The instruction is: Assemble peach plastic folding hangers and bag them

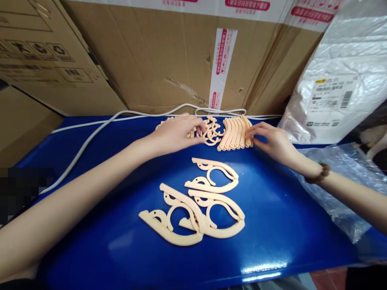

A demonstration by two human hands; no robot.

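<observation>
My left hand (pixel 179 132) is over a loose pile of small beige plastic hooks (pixel 212 131), its thumb and fingers apart. More beige pieces are partly hidden behind that hand. To the right stands a row of curved beige hanger arms (pixel 234 133), lined up side by side. My right hand (pixel 273 141) has its fingertips and thumb closed on the rightmost hanger arm (pixel 248 136). Nearer to me lie folded beige hangers: one at the back (pixel 222 187), one in the middle (pixel 228 232), and one in front (pixel 181 240) overlapping the middle one.
The blue tabletop (pixel 121 225) carries everything. A white cable (pixel 90 147) runs along its back and left side. Cardboard boxes (pixel 169 52) wall off the back. At the right are a white labelled bag (pixel 335 80) and clear plastic wrap (pixel 341 193) beneath my right forearm.
</observation>
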